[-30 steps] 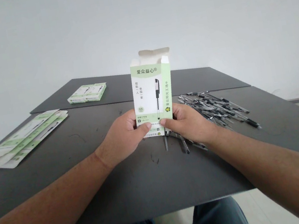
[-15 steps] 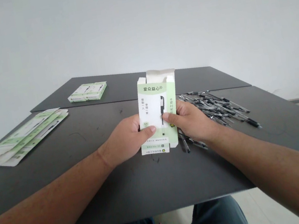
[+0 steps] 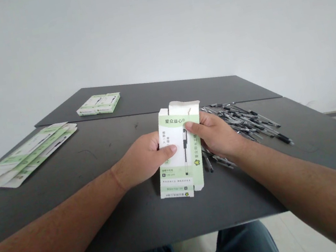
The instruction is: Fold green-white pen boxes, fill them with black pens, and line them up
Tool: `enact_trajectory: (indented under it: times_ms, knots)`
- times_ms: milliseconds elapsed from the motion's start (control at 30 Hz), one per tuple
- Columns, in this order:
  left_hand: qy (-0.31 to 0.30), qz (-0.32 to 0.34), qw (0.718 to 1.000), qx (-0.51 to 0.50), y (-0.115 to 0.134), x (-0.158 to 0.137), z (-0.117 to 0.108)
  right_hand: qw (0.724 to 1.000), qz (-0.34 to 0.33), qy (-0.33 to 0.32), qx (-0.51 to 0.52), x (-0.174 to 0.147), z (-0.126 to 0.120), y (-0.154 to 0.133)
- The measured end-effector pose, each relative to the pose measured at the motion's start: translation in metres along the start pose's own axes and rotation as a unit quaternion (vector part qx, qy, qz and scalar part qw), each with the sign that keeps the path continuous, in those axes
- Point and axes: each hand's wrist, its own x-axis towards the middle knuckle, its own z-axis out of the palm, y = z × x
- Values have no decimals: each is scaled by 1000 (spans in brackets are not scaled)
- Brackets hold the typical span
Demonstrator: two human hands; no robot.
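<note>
A green and white pen box (image 3: 178, 167) of thin card is held upright over the front half of the table, its flaps sticking out at top and bottom. My left hand (image 3: 144, 158) grips its left edge, thumb flat on the printed front. On the opposite edge my right hand (image 3: 216, 133) is closed, with the thumb near the upper right of the front. The fingers of both hands are hidden behind the card. Just beyond my right hand lies a loose pile of black-capped clear pens (image 3: 244, 121).
Several flat, unfolded pen boxes (image 3: 31, 153) lie overlapping at the left of the dark table (image 3: 113, 225). Farther back stand closed pen boxes (image 3: 99, 104) side by side. A seam crosses the table, with a pale wall (image 3: 152, 29) behind it.
The pen box has moved down and toward me between my hands. My right thumb now sits higher on its front, while my left hand has hardly moved.
</note>
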Motion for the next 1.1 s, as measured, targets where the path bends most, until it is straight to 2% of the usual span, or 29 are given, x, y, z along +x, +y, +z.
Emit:
enact_trajectory:
  times_ms: [100,333,500,700,933,1100]
  knots:
    - [6,-2,1000,-11,2,-1,1,1000,15,-17,6,1,-3,-1]
    - [69,-4,997,-29,2,0,-1,995,39,-87,-26,-3,-1,-3]
    - [44,-29,994,-91,0,1,0,994,44,-101,-12,-5,3,-3]
    - [22,-28,998,-60,7,1,-1,996,43,-78,-12,-3,2,1]
    - [27,-39,997,-64,8,1,2,992,51,-107,-37,-5,1,-9]
    - [33,-55,992,-108,4,2,6,990,47,-121,-53,-5,0,-10]
